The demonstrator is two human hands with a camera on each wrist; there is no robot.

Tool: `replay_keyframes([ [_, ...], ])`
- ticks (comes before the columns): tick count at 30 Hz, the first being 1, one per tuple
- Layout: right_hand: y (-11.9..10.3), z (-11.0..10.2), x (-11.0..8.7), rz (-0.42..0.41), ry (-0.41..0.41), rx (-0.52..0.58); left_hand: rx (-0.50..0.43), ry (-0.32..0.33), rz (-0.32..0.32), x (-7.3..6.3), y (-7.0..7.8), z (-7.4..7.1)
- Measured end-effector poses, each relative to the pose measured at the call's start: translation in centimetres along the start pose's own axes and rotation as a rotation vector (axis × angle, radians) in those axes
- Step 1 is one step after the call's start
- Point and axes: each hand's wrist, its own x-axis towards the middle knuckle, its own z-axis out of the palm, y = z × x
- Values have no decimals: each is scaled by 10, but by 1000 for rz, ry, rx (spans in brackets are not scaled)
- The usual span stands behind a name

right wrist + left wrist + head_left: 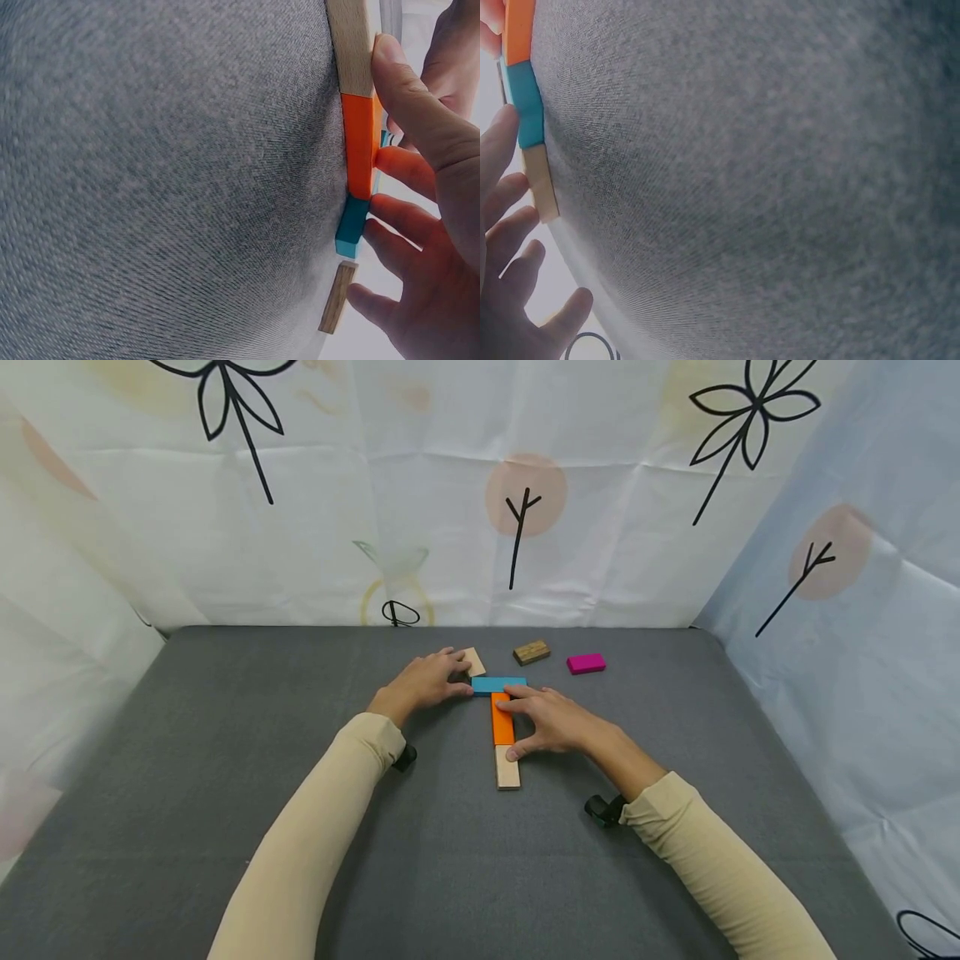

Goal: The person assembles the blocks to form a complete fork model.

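Observation:
A blue block (491,682) lies crosswise at the far end of an orange block (502,727), and a pale wooden block (507,774) continues the line toward me. Another pale wooden block (475,661) lies slanted behind the blue one's left end. My left hand (426,682) has its thumb at the blue block's left end and its fingertips by the slanted pale block. Spread over the line from the right, my right hand (555,720) rests its thumb on the near pale block. Its fingers reach the orange block (360,146) and the blue block (351,225).
A dark brown wooden block (532,652) and a magenta block (587,663) lie farther back on the grey table (262,735). White patterned cloth (450,485) hangs behind the table, and more cloth (862,693) along the right side.

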Motion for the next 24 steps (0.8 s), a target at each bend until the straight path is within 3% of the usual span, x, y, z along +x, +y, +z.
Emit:
replay_keyframes([
  [6,-1,0,0,3,1,-6,18,19,16,-3,0,1],
  [10,-1,0,0,-5,3,-6,70,33,78,-7,2,3],
  [16,-1,0,-2,-14,12,0,128,-7,160,-18,12,9],
  [24,0,2,-2,-25,16,9,162,-43,186,-30,23,18],
])
